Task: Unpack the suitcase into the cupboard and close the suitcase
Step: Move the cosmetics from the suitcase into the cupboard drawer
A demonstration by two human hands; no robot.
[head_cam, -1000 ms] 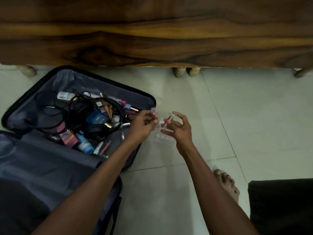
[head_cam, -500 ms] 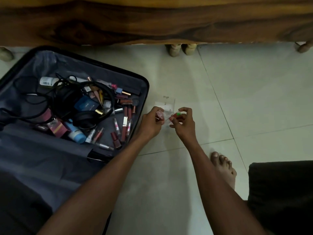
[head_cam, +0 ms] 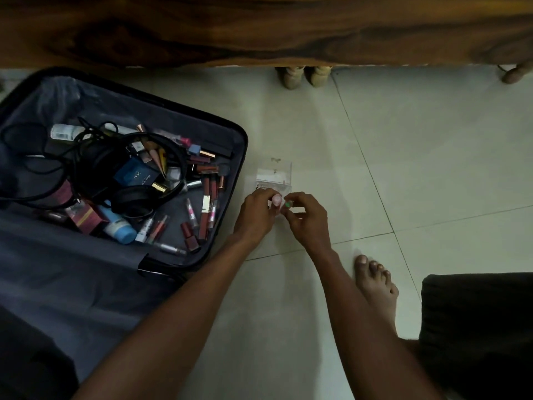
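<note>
**Both hands busy over the clear box on the floor**

Left hand [head_cam: 255,212] pinches a small pink-capped item [head_cam: 277,200] in its grip, fingers curled round it; right hand [head_cam: 307,216] pinches a small green-tipped item [head_cam: 287,204], fingertips pressed together on it; the two grips sit almost touching, low over the tiled floor [head_cam: 403,157]. Just beyond both grips stands a clear plastic box [head_cam: 274,176], its near edge right at the fingertips; what lies inside is too small to tell. Left of the left grip the suitcase [head_cam: 239,157] lies open on the floor, its tray crowded; black headphones [head_cam: 138,194] with tangled cable sit in the middle, a dark blue box [head_cam: 135,176] inside their band, a light blue bottle [head_cam: 119,228] near the front, and lipsticks [head_cam: 206,203] scattered along the side nearest the grip. Far beyond the grips runs the dark wooden cupboard [head_cam: 259,30] on short feet; behind the right grip, a bare foot [head_cam: 375,287] rests on the tiles.
</note>
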